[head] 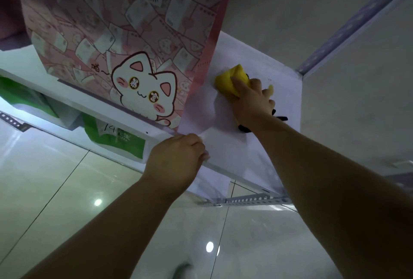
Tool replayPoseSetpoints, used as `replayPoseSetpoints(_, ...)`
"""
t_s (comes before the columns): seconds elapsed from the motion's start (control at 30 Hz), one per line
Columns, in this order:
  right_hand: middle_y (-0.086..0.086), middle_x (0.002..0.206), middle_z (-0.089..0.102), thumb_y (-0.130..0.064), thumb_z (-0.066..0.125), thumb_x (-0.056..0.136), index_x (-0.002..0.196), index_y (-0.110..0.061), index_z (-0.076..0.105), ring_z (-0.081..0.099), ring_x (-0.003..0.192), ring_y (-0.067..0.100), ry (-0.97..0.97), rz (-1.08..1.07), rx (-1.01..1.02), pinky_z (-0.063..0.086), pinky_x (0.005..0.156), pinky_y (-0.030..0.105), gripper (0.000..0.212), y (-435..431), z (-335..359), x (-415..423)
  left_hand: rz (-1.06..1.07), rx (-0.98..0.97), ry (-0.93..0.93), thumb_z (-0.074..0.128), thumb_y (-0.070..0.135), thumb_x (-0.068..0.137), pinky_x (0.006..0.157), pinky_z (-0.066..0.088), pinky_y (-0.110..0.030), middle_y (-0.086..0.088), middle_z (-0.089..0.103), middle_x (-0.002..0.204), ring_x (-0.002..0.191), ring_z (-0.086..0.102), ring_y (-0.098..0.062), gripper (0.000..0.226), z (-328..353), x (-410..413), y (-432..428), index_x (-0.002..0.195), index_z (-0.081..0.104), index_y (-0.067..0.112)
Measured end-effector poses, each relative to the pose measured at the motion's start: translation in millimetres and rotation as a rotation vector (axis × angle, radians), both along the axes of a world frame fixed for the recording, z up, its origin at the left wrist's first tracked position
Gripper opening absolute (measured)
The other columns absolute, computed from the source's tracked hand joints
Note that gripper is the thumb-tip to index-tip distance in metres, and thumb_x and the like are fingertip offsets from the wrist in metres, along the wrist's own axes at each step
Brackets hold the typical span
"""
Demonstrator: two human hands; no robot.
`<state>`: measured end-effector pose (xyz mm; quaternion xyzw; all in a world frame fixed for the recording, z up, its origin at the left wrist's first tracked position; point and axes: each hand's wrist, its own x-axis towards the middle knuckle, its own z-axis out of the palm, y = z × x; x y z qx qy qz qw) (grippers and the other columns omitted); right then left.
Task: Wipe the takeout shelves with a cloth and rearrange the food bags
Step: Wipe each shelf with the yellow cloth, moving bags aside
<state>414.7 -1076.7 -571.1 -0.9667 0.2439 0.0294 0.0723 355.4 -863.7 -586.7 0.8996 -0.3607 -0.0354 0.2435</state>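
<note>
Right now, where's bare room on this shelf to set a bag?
Free: the shelf strip between the left hand and right forearm, and the back corner beyond the yellow cloth under the right hand. Crowded: pink cat bag fills the left; green bags below.

Cloth on shelf, R of bag

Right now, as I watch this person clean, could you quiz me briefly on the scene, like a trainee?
1. Fill in: the pink cat-print paper bag stands on the white shelf board, to the ___ of the yellow cloth.
2. True or false: the right hand holds the cloth against the shelf.
3. The left hand grips: A the bag; B the shelf's front edge; C the cloth.
Key: 1 left; 2 true; 3 B.
</note>
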Motion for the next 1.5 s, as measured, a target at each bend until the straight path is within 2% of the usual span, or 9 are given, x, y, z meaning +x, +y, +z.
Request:
replayPoseSetpoints(0.17,0.004,0.136,0.031,-0.038,0.047,0.089,0.134,-0.050,0.028,0.036,0.108,0.034,-0.037,0.093,-0.017,0.028,0.091,0.044,0.050,42,-4,-71,-0.003,0.075,0.018,0.032,0.036,0.099,0.086,0.044,-0.031,0.006,0.057,0.121,0.107,0.055,-0.015,0.036,0,2,0,0.114,0.062,0.024)
replayPoseSetpoints(0.4,0.013,0.129,0.044,-0.038,0.060,0.085,0.136,-0.037,0.042,0.046,0.099,0.037,-0.103,0.119,-0.098,0.038,0.080,0.044,0.054,74,-8,-140,-0.022,0.083,0.060,0.039,0.033,0.097,0.075,0.040,-0.028,0.002,0.060,0.111,0.100,0.055,-0.019,0.031,3,3,1,0.110,0.064,0.021)
replayPoseSetpoints(0.57,0.009,0.129,0.031,-0.032,0.047,0.089,0.134,-0.047,0.023,0.035,0.105,0.034,-0.026,-0.033,-0.048,0.028,0.084,0.044,0.053,37,-8,-99,-0.045,0.136,-0.056,0.039,0.033,0.097,0.065,0.035,-0.027,0.001,0.060,0.099,0.092,0.057,-0.021,0.030,9,8,-2,0.103,0.064,0.019)
replayPoseSetpoints(0.8,0.011,0.130,0.030,-0.016,0.035,0.085,0.128,-0.042,0.029,0.030,0.112,0.039,-0.027,-0.410,-0.016,0.025,0.094,0.054,0.050,-18,-3,-30,-0.016,0.257,-0.125,0.048,0.021,0.093,0.065,0.029,-0.028,-0.001,0.049,0.094,0.095,0.052,-0.021,0.014,15,18,-28,0.102,0.057,0.017)
replayPoseSetpoints(0.97,0.014,0.128,0.031,-0.014,0.036,0.083,0.131,-0.038,0.027,0.034,0.105,0.039,-0.038,-0.340,-0.139,0.026,0.089,0.050,0.055,-17,-11,-29,-0.089,0.295,-0.186,0.058,0.004,0.069,0.060,0.036,-0.028,-0.007,0.059,0.093,0.089,0.058,-0.025,0.024,15,13,-42,0.092,0.064,0.009)
replayPoseSetpoints(1.03,0.013,0.131,0.029,-0.016,0.035,0.085,0.135,-0.041,0.024,0.033,0.105,0.038,-0.056,-0.286,-0.142,0.025,0.090,0.050,0.057,-19,-13,-38,-0.079,0.259,-0.218,0.052,0.006,0.070,0.070,0.051,-0.030,-0.010,0.066,0.096,0.096,0.062,-0.029,0.027,14,16,-47,0.091,0.069,0.008)
replayPoseSetpoints(1.13,0.012,0.132,0.027,-0.022,0.037,0.086,0.133,-0.044,0.022,0.033,0.107,0.038,-0.080,-0.353,-0.129,0.024,0.090,0.052,0.054,-19,-19,-47,-0.095,0.252,-0.171,0.043,0.012,0.088,0.098,0.040,-0.036,-0.013,0.053,0.125,0.124,0.044,-0.031,0.032,3,23,-56,0.117,0.057,0.008)
replayPoseSetpoints(1.33,0.010,0.136,0.028,-0.028,0.041,0.087,0.126,-0.037,0.033,0.030,0.118,0.039,-0.116,-0.695,-0.040,0.023,0.095,0.057,0.041,-50,-13,-3,-0.108,0.215,-0.202,0.049,0.015,0.088,0.062,0.031,-0.029,-0.004,0.059,0.100,0.095,0.055,-0.021,0.016,2,30,-55,0.098,0.062,0.015)
replayPoseSetpoints(1.5,0.009,0.139,0.026,-0.027,0.040,0.086,0.134,-0.041,0.023,0.029,0.120,0.038,-0.044,-0.537,-0.042,0.022,0.096,0.056,0.052,-70,-5,30,-0.129,0.205,-0.209,0.077,0.009,0.063,0.045,0.034,-0.026,-0.007,0.063,0.068,0.065,0.061,-0.023,0.012,4,33,-52,0.067,0.065,0.010)
